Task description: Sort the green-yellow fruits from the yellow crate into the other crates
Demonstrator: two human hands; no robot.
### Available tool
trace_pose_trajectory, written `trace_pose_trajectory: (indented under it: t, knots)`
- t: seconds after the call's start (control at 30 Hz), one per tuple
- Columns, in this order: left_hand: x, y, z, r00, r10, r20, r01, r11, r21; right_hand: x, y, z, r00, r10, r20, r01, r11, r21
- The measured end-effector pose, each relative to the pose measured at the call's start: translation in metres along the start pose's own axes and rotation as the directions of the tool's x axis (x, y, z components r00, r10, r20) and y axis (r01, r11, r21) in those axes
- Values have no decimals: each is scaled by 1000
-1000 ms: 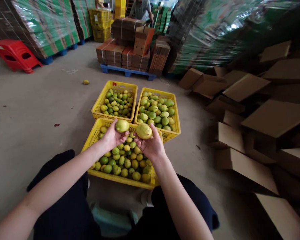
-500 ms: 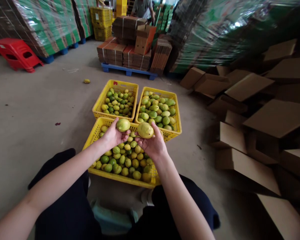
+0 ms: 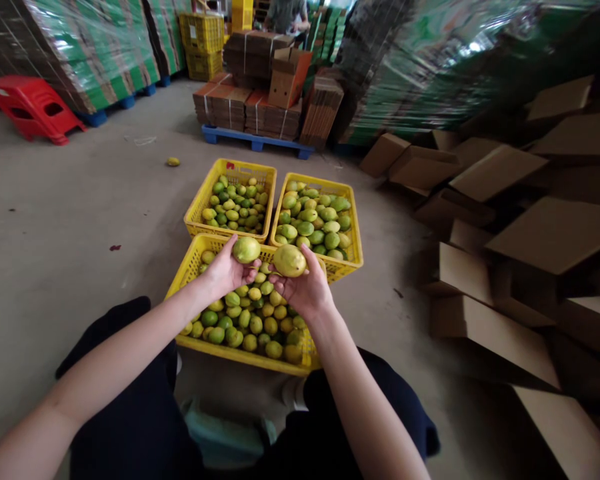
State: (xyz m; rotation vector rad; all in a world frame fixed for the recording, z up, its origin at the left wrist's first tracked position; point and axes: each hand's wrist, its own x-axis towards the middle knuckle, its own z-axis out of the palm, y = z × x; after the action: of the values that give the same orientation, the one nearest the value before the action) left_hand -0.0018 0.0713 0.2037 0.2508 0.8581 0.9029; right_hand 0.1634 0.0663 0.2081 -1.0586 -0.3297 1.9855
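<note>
My left hand [image 3: 229, 271] holds a yellow-green lemon [image 3: 247, 250] between thumb and fingers. A larger, yellower lemon [image 3: 289, 261] rests in my right hand [image 3: 307, 287], thumb along its side. Both hands are side by side above the near yellow crate [image 3: 190, 267], which is full of green and yellow lemons [image 3: 250, 343]. Behind it stand two more yellow crates: the far left crate [image 3: 195, 212] has smaller, greener fruit, and the far right crate [image 3: 357, 233] has bigger lemons. My forearms and hands hide part of the near crate.
Open cardboard boxes [image 3: 505, 340] are piled along the right. A blue pallet [image 3: 257, 141] carries flattened cartons ahead, with a person [image 3: 285, 15] behind. A red stool [image 3: 35, 110] stands at far left, and one loose lemon [image 3: 173, 161] lies on the floor.
Almost nothing differs: both hands keep their lemons in nearly the same place. In the background, the person's arms have shifted slightly.
</note>
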Motion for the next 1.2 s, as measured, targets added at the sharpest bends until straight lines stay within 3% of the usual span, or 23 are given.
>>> trace_pose_trajectory:
  t: [0.3, 0.4, 0.47, 0.57, 0.63, 0.73, 0.87, 0.97, 1.07, 1.13, 1.2]
  knots:
    - [3, -2, -4, 1000, 14, 0, -14, 1000, 1, 2, 2, -4, 998, -1, 68, 1, 1000, 6]
    - [5, -6, -7, 979, 199, -38, -196, 979, 56, 4, 6, -4, 988, -155, -5, 155, 988, -7]
    - [3, -8, -9, 895, 443, -48, -433, 890, 144, 5, 9, -4, 916, -392, -90, 390, 920, -37]
    - [-2, -7, -8, 727, 686, 29, -666, 693, 277, 3, 11, -6, 708, -699, -100, 672, 710, -210]
    - [-7, -5, -6, 693, 717, 80, -702, 646, 300, 0, 11, -8, 605, -796, -3, 751, 572, -330]
    - [-12, -4, -2, 711, 691, 130, -694, 659, 290, -3, 12, -9, 500, -853, 150, 792, 380, -478]
    - [-14, -5, 0, 767, 630, 122, -639, 731, 239, -3, 14, -11, 435, -854, 287, 751, 168, -639]
    - [-17, -2, -1, 811, 576, 105, -584, 781, 222, -6, 13, -12, 402, -851, 338, 739, 84, -668]
    - [-22, 3, -4, 818, 562, 124, -574, 783, 239, -11, 11, -11, 390, -858, 335, 772, 107, -626]
    - [-26, 6, -7, 791, 592, 156, -611, 757, 231, -14, 11, -9, 389, -874, 291, 805, 169, -568]
    - [-29, 7, -9, 749, 633, 196, -663, 718, 212, -14, 12, -8, 416, -873, 256, 825, 243, -511]
